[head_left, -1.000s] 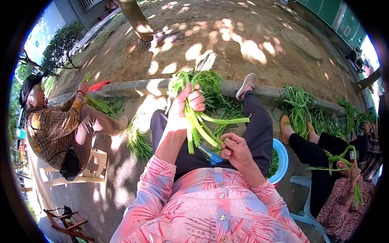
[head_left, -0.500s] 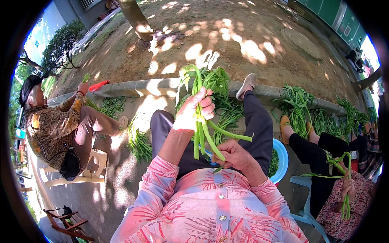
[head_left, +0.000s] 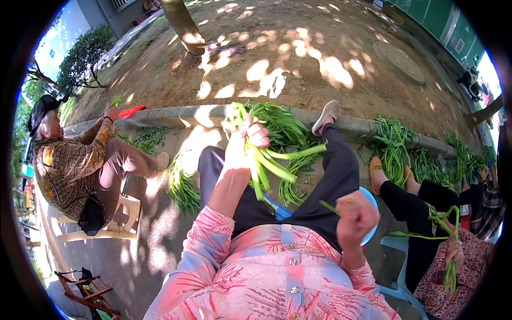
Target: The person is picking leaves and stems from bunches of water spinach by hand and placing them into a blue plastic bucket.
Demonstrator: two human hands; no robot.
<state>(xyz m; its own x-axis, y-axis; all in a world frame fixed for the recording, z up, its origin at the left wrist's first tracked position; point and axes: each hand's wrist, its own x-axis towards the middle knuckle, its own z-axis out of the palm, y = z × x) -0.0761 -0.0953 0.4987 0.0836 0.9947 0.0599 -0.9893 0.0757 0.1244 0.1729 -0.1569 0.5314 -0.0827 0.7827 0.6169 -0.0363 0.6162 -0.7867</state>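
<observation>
My left hand point(head_left: 246, 140) is closed round a bunch of water spinach point(head_left: 269, 164) above my lap. Its thick cut stalks point down and toward me, and the leaves stick out past the far side of the hand. My right hand point(head_left: 357, 220) is curled shut over my right thigh, near a light-blue basin point(head_left: 369, 198) that it partly hides. A short green stem piece point(head_left: 329, 207) pokes out from its fingers. On the ground between my feet lies a heap of loose water spinach point(head_left: 285, 128).
Piles of greens point(head_left: 392, 141) lie along the concrete curb point(head_left: 352, 124). At left a person point(head_left: 69, 154) sits on a plastic chair point(head_left: 125, 218); at right another person's hand point(head_left: 454, 250) holds stalks. A folding wooden stool point(head_left: 88, 293) stands at lower left.
My right hand has moved away from the stalk ends, rightward toward the basin, with a short stem piece in it. The left hand has shifted slightly left, and the bunch has tilted.
</observation>
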